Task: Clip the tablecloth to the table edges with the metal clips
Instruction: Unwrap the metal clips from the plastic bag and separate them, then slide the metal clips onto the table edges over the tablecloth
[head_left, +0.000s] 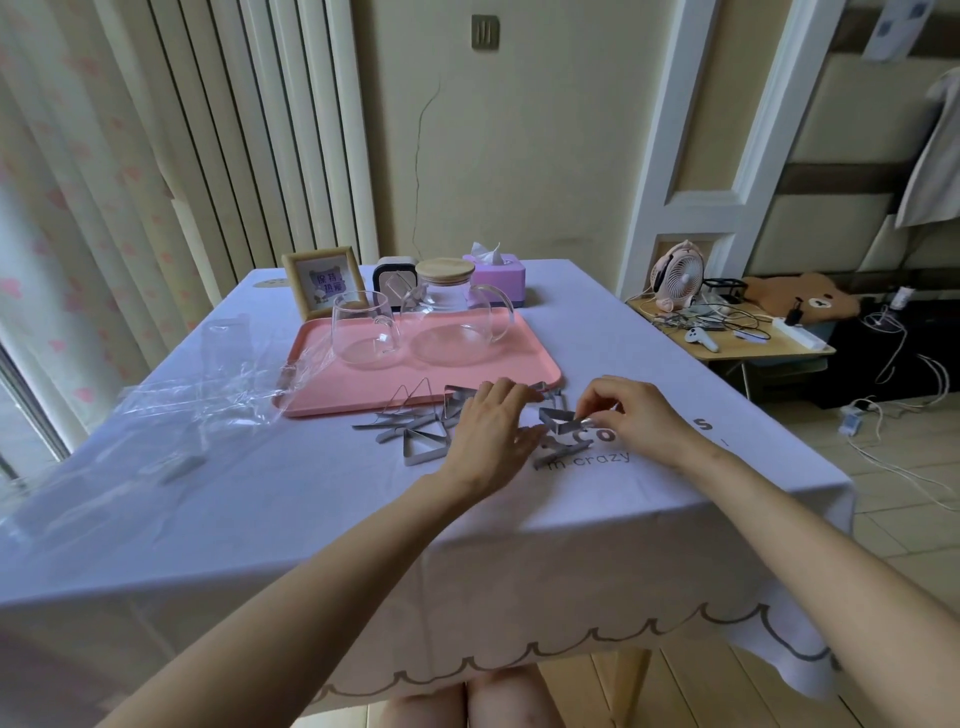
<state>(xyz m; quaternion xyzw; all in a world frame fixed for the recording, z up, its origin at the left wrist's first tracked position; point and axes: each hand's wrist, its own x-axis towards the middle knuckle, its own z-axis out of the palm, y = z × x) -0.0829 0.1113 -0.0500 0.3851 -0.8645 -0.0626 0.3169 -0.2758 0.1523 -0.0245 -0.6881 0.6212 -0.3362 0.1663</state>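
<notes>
A pale lilac tablecloth (260, 519) covers the table and hangs over its near edge with a grey scalloped border. Several triangular metal clips (415, 431) lie in a loose pile on the cloth, just in front of the pink tray. My right hand (639, 415) pinches one metal clip (558, 420) by its end, held a little above the cloth. My left hand (493, 431) rests flat on the pile with fingers spread, its fingertips touching the clip that the right hand holds.
A pink tray (322, 384) holds a glass mug (366, 332) and a glass teapot (457, 322). Behind stand a picture frame (324, 280), a small clock and a purple tissue box (498, 275). Crumpled clear plastic (208, 384) lies at left. A cluttered side table (727, 332) stands at right.
</notes>
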